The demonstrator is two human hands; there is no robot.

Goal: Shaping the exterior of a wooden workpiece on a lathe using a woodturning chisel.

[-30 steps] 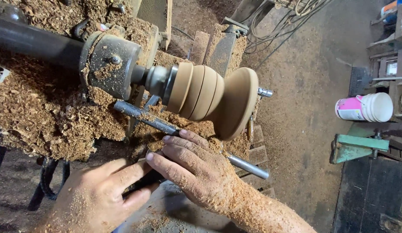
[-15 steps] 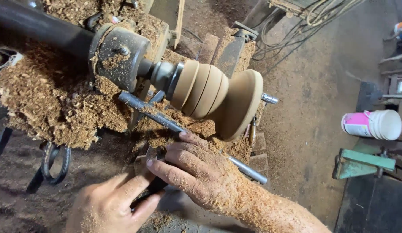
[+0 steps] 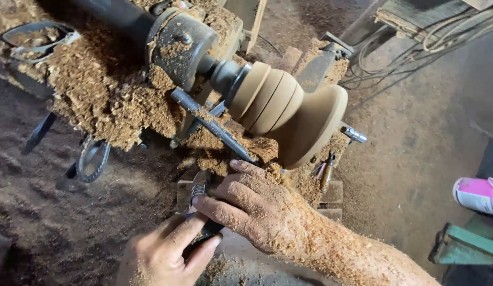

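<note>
A turned wooden piece [image 3: 289,114] with rounded ribs and a wide flared end sits on the lathe spindle [image 3: 220,74]. My right hand [image 3: 257,209], coated in sawdust, lies just below it, fingers pressed over a dark-handled turning tool [image 3: 200,185] and against the metal rest bar [image 3: 209,122]. My left hand [image 3: 164,254] grips the tool's handle at the lower middle. The tool's cutting tip is hidden under my right fingers and the shavings.
Thick heaps of wood shavings [image 3: 103,100] cover the lathe bed. A dark headstock [image 3: 177,45] stands at the upper left. Cables [image 3: 426,47] hang at the upper right. A pink and white container [image 3: 477,193] and a green frame [image 3: 463,246] sit at the right.
The view has shifted, so the lathe sits further right and higher. Both hands stay on the tool below the wooden piece; the bar's right end is now covered by my right hand.
</note>
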